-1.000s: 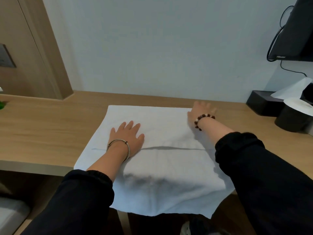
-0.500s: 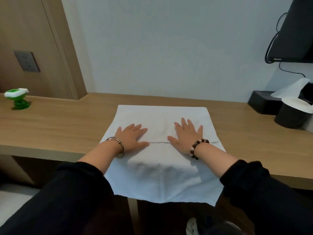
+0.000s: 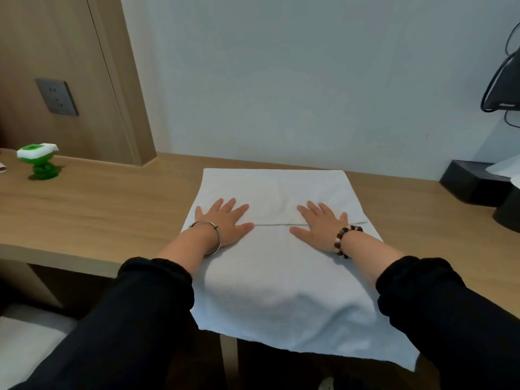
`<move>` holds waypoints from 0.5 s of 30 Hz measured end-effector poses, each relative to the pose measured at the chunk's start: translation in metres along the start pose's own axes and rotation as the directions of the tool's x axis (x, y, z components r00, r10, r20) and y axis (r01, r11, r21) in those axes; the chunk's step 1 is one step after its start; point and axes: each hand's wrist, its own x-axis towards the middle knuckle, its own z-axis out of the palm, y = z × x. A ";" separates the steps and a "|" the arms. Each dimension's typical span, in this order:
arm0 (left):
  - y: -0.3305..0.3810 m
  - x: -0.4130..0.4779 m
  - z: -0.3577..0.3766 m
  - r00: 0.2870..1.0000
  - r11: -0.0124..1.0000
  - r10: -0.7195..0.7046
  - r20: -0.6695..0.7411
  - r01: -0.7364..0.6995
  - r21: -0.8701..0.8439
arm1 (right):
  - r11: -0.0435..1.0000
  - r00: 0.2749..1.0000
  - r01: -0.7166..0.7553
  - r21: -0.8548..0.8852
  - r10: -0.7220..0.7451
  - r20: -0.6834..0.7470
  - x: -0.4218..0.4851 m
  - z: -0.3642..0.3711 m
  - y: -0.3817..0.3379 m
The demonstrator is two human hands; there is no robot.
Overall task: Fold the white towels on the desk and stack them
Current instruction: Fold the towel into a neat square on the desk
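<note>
A white towel (image 3: 281, 280) lies across the middle of a wooden tabletop (image 3: 98, 209). Its far edge sits near the back edge by the wall, and its near part hangs over the front edge. The far portion looks doubled over, with the flap's edge running straight across the towel.

The left hand (image 3: 225, 220) and right hand (image 3: 320, 226) both lie flat on that flap edge, apart from each other. Their fingers are spread and straight, pressing down. Neither hand has a grip on the cloth.

The main risk is probably the overhang. If both palms lift at once, the weight of the hanging part could drag the towel toward the front edge and pull the fold open. Smoothing outward with uneven pressure could skew the flap, so the side edges stop matching. The flap's right end already seems to sit slightly off the layer beneath. A crooked first fold would carry into every later fold and leave a lopsided stack.

A small green and white gadget (image 3: 39, 161) stands well apart near the left edge, and a black tissue box (image 3: 472, 184) sits toward the right edge.
</note>
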 end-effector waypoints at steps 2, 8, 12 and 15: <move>-0.005 0.020 -0.003 1.000 1.000 -0.020 0.005 0.020 -0.020 | 1.000 1.000 0.014 0.007 -0.014 -0.004 0.021 -0.005 0.002; -0.012 0.080 -0.012 0.999 0.998 -0.048 -0.004 0.048 -0.043 | 0.999 1.000 -0.017 0.029 0.017 0.002 0.085 -0.019 0.010; -0.016 0.101 -0.020 0.999 0.999 -0.004 -0.053 0.002 -0.049 | 0.996 0.999 -0.045 0.084 0.046 -0.014 0.107 -0.026 0.013; -0.022 0.104 -0.033 0.987 0.985 0.134 -0.084 -0.124 0.117 | 0.997 0.999 -0.014 0.076 0.018 -0.050 0.108 -0.035 0.012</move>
